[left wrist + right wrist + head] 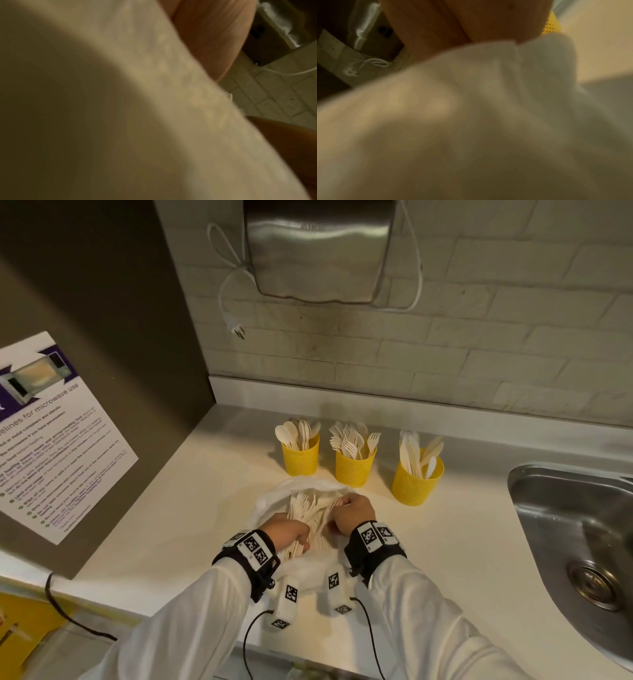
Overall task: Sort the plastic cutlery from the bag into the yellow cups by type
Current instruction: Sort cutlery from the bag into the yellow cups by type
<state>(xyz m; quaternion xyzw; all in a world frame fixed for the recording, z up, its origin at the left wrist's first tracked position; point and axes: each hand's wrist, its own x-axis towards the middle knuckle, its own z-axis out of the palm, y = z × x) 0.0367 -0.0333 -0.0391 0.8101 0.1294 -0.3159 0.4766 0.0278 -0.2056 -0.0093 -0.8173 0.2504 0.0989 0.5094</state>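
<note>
Three yellow cups stand in a row toward the back edge of the counter (pixel 191 484), and I will work down from the big things. At the right edge the steel sink (pixel 561 508) is let into the top. Near the front edge, left of centre, lies the white bag (pixel 298 486), its mouth spread wide and facing the cups. It looks thin and limp to me, so I expect it to slide and crumple unless pinned.

One cup holds spoons (pixel 300 457), the middle cup forks (pixel 354 469), and the right cup knives (pixel 416 482), each already well stocked; I cannot count single pieces in any of them.

Both my hands are down in the bag. My left hand (pixel 289 534) has its fingers curled round a bundle of handles at the near side of the loose cutlery (pixel 310 510). My right hand (pixel 352 513) is also curled, knuckles up, and seems to pinch at the same heap, though I cannot see the fingertips. Both wrist views are smothered by blurred white bag and tell me nothing about grip.

Most visible pieces in the pile show tines, so I judge forks; the number is past counting. They should be light, stiff and a little slick, and inclined to tangle by the tines. I would take each by its handle and draw it out lengthwise.
</note>
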